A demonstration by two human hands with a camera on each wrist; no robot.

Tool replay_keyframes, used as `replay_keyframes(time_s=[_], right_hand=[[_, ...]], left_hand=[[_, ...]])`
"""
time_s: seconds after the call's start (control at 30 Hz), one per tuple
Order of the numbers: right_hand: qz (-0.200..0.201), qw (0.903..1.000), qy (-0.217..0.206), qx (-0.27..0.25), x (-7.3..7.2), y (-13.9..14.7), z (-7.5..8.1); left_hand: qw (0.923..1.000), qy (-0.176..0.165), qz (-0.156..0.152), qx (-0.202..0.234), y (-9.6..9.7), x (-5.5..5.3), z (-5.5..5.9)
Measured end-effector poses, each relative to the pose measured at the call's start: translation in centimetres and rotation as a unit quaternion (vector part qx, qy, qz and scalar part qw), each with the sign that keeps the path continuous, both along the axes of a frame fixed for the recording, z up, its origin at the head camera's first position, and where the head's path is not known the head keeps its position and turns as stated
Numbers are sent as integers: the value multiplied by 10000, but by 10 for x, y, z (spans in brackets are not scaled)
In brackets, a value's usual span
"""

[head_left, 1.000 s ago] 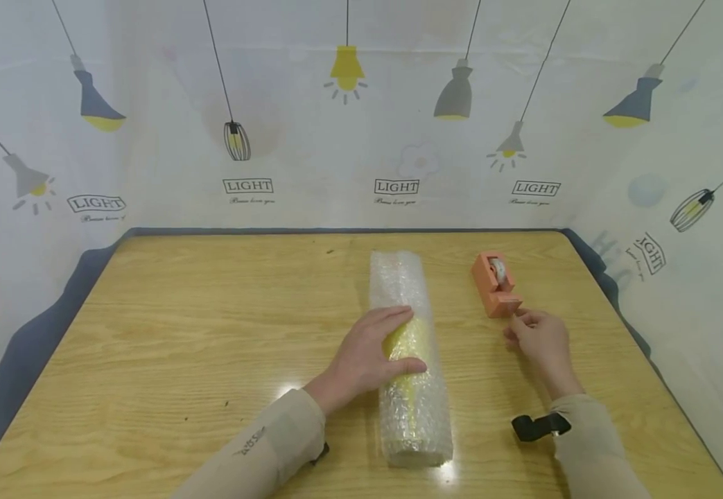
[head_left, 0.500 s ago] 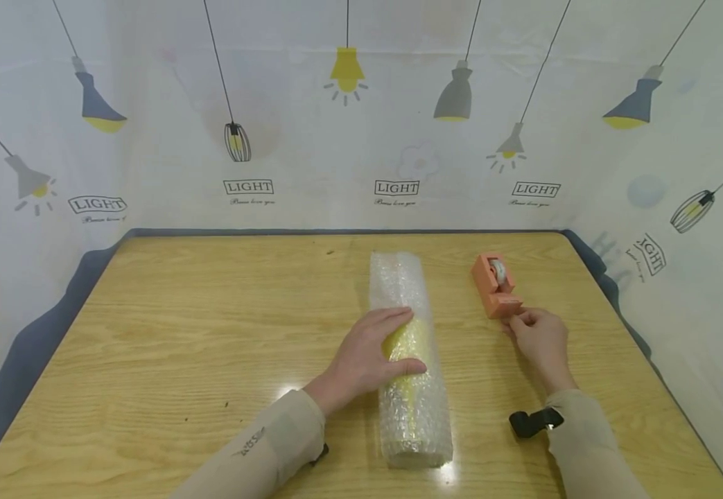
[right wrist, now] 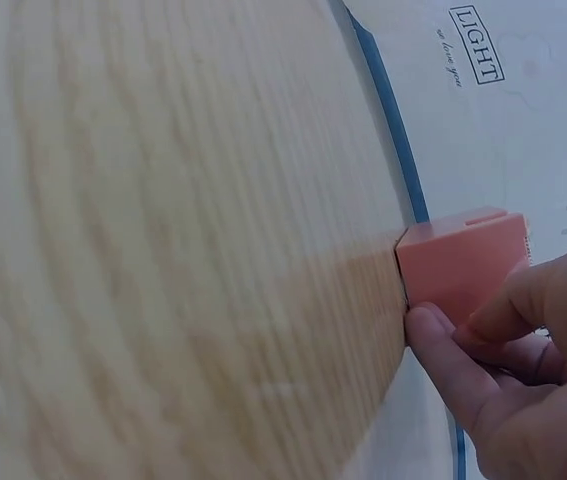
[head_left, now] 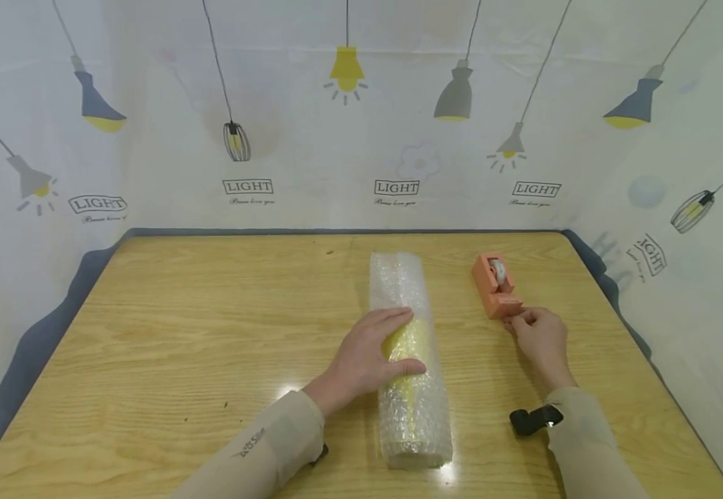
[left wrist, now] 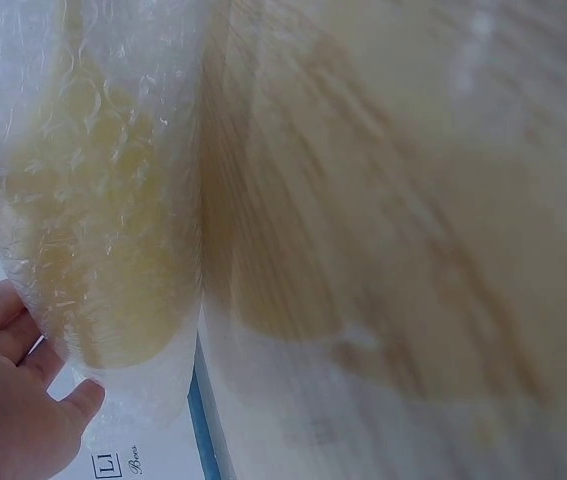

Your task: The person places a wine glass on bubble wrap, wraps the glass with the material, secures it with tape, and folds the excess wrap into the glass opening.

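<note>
A bubble-wrapped package [head_left: 410, 409] lies lengthwise on the table in the head view, with something yellow showing through its clear wrap. My left hand [head_left: 364, 353] rests across its middle, thumb and fingers spread and mostly straight. In the left wrist view the fingertips [left wrist: 85, 398] lie along the package's side [left wrist: 103, 220]. Further right stands a salmon-pink tape dispenser [head_left: 488, 285] with a roll of clear tape [head_left: 497, 272]. At its near end my right hand [head_left: 542, 339] has thumb and fingers pinched together on the tape's end; the thin strip is barely visible.
The wooden table [head_left: 211, 326] extends to a dark-edged back border. Behind and beside it hangs a pale wall cloth [head_left: 311, 125] printed with lamps. A black strap and mount [head_left: 536, 421] sits on the right wrist.
My right hand has shifted slightly left and closer in against the dispenser's near end. The left hand, the package and the dispenser stay where they were.
</note>
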State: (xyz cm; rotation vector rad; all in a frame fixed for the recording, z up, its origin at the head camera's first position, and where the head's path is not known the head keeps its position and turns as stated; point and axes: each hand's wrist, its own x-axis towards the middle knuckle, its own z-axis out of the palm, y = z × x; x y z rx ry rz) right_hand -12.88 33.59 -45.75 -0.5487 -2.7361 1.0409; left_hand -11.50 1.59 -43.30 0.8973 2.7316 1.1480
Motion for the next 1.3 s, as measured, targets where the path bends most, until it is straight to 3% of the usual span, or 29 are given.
replay_keyframes(time_s=[0.3,0.77,1.3], right_hand=[[280,9990,-301,-165,-1,1,2],[302,9967,-460,-603,3,3,7],[622,9950,-751,-226,11,2,22]], left_hand=[[10000,-5,5,16,-2,-1,-2],[9999,96,-48,41,-1,-3,-1],[9999,-114,-9,-63,1,0,1]])
